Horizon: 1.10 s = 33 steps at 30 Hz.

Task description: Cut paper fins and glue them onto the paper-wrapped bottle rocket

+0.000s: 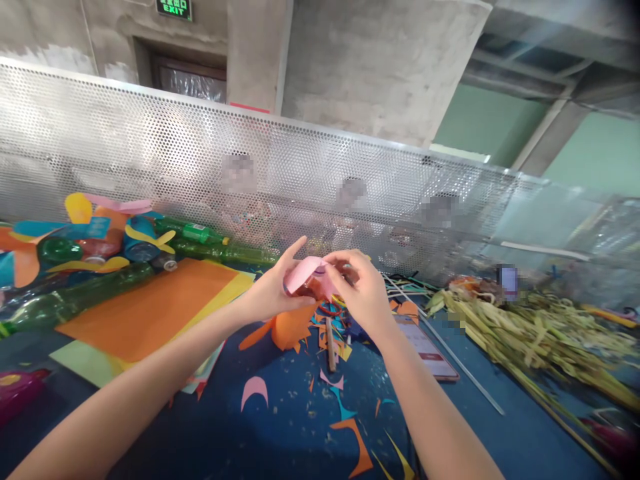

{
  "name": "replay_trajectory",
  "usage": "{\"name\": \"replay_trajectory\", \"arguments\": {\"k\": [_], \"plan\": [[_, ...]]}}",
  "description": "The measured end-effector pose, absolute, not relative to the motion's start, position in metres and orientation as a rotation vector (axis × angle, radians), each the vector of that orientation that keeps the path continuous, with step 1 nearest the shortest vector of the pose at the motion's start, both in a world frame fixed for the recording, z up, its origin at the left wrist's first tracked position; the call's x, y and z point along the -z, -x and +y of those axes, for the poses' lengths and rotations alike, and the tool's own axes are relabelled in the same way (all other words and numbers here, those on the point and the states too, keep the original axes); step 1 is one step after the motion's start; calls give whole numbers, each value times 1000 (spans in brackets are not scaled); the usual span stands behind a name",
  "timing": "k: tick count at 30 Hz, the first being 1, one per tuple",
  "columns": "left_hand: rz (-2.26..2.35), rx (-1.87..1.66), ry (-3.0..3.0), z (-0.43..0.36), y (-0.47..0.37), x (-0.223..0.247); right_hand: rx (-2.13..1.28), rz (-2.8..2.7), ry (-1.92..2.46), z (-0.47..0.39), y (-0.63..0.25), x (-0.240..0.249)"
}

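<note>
With the left hand gripping the bottle up over the blue table and the right hand pinching the pink paper against it, I'd keep the bottle dead steady and ease the paper down gently so it doesn't crease.

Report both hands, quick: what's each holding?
Left hand: partly closed, holding the orange-wrapped bottle.
Right hand: closed, pinching the pink paper.
</note>
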<state>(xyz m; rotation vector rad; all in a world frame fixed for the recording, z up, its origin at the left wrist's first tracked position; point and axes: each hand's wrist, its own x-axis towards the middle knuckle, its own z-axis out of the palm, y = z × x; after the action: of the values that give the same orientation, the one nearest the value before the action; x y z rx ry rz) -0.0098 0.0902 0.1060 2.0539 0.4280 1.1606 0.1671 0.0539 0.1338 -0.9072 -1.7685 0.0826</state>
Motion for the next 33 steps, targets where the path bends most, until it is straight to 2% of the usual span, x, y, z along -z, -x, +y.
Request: {"name": "replay_trajectory", "arguments": {"k": [6,10,15,18,21,26,30,33], "plan": [[721,-1362,-2449,100,18,-114,-207,-1462,999,73,-196,-135],[865,-1294,-2675,118,19,-100,-706,-1478,1253,95,-214,-122],[837,-1124,-2919,123,21,-66,-1002,-1593,1449,97,-207,-70],[803,-939,-3096,113,26,-50,-1050,-1684,1553,78,-195,-35],[721,-779,-3230,102,32,-38,-980,-1791,1614,56,-188,-17],[591,-600,-3241,91,41,-29,-707,-1903,1666,43,-199,-21],[574,-645,-3110,84,41,-23,-235,-2013,1745,46,-216,-22],[647,-837,-3041,78,34,-17,-164,-2089,1844,47,-223,-16]]}}
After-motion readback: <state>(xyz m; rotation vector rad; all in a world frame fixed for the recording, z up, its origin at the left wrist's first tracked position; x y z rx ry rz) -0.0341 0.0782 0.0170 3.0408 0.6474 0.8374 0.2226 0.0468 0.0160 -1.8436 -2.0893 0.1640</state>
